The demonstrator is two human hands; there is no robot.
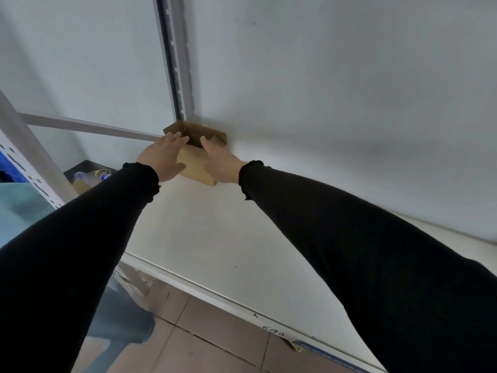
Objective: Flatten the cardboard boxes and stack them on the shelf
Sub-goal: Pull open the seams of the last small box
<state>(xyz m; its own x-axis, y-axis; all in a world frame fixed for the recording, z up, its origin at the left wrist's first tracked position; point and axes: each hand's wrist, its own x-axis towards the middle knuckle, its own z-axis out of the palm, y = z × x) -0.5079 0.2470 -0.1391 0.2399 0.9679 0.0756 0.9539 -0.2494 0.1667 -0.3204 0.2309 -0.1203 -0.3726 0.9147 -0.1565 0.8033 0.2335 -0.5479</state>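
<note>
A small brown cardboard box (194,160) with its top flaps open sits on the white shelf (242,238), in the far corner against the wall and the metal upright. My left hand (164,157) lies flat against the box's left side, fingers spread. On the right side of the box rests my right hand (219,161), fingers stretched toward the open flaps. Both arms in black sleeves reach far forward. The lower left part of the box is hidden behind my left hand.
A grey slotted shelf upright (177,63) rises behind the box, and a horizontal rail (88,126) runs left from it. Lower left, beyond the shelf edge, a dark bin (88,175) holds bottles and cardboard. Tiled floor (204,327) lies below the shelf's front edge.
</note>
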